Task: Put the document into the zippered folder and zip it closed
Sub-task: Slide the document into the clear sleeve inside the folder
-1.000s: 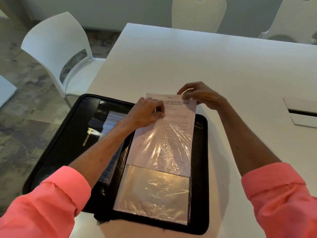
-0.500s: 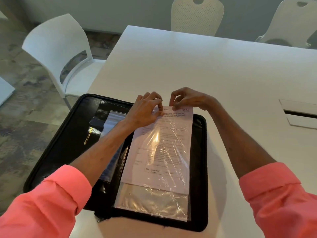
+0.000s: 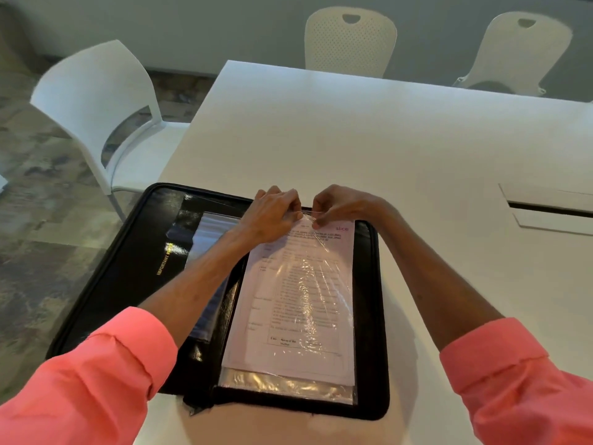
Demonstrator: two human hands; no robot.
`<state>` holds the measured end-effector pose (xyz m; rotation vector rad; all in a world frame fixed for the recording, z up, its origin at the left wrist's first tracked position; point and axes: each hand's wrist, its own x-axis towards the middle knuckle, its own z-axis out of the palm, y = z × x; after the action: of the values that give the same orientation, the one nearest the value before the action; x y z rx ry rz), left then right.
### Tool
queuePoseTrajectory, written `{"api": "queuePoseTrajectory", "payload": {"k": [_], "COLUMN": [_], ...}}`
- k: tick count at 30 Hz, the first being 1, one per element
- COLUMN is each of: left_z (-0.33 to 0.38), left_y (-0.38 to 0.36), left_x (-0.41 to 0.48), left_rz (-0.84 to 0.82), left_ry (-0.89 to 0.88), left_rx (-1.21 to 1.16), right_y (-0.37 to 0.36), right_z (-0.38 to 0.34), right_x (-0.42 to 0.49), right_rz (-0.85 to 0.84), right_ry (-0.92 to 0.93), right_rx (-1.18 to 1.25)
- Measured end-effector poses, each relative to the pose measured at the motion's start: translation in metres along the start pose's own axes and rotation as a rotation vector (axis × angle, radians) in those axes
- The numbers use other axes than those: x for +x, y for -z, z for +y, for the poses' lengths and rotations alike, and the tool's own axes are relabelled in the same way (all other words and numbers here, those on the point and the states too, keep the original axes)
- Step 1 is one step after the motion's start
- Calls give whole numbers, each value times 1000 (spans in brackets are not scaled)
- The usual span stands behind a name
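— Where's the document [image 3: 298, 303] sitting?
— In the clear sleeve [image 3: 288, 385] on the open zippered folder's [image 3: 122, 271] right half, stretching lengthwise toward the person.
— And the grip?
— The left hand [image 3: 272, 216] and right hand [image 3: 340, 205] are both pinching the sleeve's far edge.

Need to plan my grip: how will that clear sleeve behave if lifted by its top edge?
Likely floppy: the sleeve shows wrinkles and wavy glare, so it should sag rather than stay flat. Probably slippery, being glossy film; the left hand and right hand pinch at its top edge. Seems light: thin film over a document.
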<state>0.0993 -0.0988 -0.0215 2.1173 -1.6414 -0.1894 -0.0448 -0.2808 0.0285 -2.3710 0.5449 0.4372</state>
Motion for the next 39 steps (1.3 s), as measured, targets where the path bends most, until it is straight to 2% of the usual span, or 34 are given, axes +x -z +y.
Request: {"api": "queuePoseTrajectory", "payload": {"k": [8,18,28,33,39], "left_z": [-1,-2,1,9,24], "left_y": [-8,-10,-10,-15,-24], "left_x": [-2,0,-22,-45,-83], "left_rz": [15,14,68,69,20], "left_ry": [18,3,-10,-14,84], "left_rx": [-8,21,34,87,95], "right_y": [-25,-40,-117,-166,-187], "right_z": [-7,-11,-23,-38,-26], "right_x": [-11,-25,-57,-71,-82], "right_rz": [141,380,785,728,717], "right_ry": [-95,-117,-155,-217,-221], "right_rx": [23,-149,-125,-187,-219]}}
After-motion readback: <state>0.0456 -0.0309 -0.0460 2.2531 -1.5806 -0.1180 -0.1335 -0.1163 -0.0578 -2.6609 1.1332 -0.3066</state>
